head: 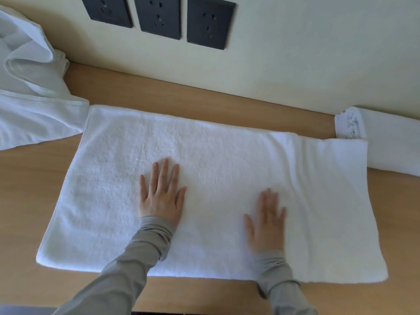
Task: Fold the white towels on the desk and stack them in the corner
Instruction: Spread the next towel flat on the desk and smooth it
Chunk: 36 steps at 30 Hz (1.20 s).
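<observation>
A large white towel (216,155) lies spread flat across the middle of the wooden desk (27,201), folded into a wide rectangle. My left hand (161,194) presses flat on its centre with straight, spread fingers. My right hand (267,221) lies flat on the towel further right and nearer to me; it is blurred. A folded white towel (391,142) sits at the right edge against the wall, touching the spread towel's far right corner. At the far left lies a heap of loose white cloth (34,92).
The cream wall (295,53) runs along the back of the desk with three dark power sockets (159,17). Bare desk shows in a strip behind the towel and at the front left. The desk's front edge is just below my sleeves.
</observation>
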Available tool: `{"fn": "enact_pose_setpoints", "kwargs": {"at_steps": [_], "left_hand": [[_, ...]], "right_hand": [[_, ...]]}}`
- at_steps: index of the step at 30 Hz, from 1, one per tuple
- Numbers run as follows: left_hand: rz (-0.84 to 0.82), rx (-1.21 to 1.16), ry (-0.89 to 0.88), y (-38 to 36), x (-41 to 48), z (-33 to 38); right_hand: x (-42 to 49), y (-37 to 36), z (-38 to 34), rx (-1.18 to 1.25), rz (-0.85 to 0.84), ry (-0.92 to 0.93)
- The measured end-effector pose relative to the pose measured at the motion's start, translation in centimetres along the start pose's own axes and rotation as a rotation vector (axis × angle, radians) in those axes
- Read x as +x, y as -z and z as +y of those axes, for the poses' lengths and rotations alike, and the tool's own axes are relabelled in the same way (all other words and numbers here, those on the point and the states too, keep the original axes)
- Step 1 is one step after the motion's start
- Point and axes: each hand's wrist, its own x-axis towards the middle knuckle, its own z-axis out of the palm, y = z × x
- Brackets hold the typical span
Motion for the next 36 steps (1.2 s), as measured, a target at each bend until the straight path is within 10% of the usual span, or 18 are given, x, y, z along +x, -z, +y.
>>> {"fn": "enact_pose_setpoints", "kwargs": {"at_steps": [7,18,24,36], "left_hand": [[-0.022,0.022,-0.174,-1.1,-1.9,3.2],[-0.022,0.029,-0.14,-0.8,-2.1,3.7],[-0.025,0.008,-0.215,-1.2,-0.2,10.8],[-0.056,0.103,-0.301,-4.1,3.3,17.6]], "right_hand": [[-0.4,-1.8,-4.1,0.007,-0.082,0.429],[0.1,1.0,10.8,0.064,-0.086,0.03],[1.5,3.7,16.5,0.459,0.326,-0.255],[12.9,7.6,23.7,0.469,0.104,-0.52]]}}
